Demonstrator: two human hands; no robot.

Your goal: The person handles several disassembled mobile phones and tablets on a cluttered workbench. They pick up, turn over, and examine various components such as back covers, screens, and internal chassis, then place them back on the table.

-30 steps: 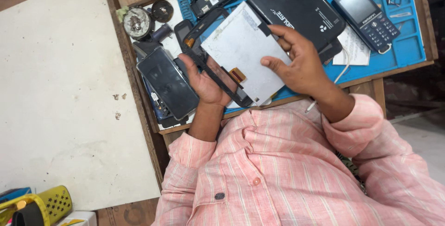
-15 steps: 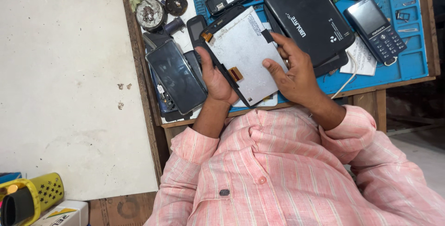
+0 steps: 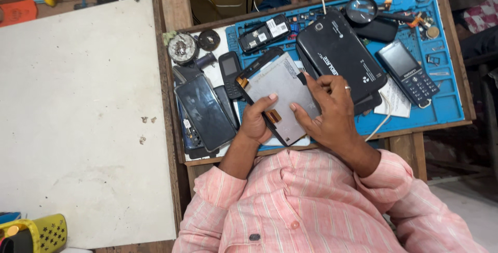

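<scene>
The left hand (image 3: 255,121) pinches the near left edge of a grey display panel (image 3: 280,89), thumb on its face beside the small orange flex connector (image 3: 274,116). The right hand (image 3: 332,110) grips the panel's right edge, fingers curled over it. The panel is held just above the tabletop (image 3: 176,9), near the middle of its front edge, over the blue work mat (image 3: 446,105). It looks like an inspecting or fitting step; the next move would call for a steady two-handed hold and care with the connector. The panel's long axis runs diagonally, from the near edge toward the far left corner. A black tablet back (image 3: 340,58) lies just beyond, a dark phone (image 3: 205,112) to the left, and a keypad phone (image 3: 407,72) to the right.
</scene>
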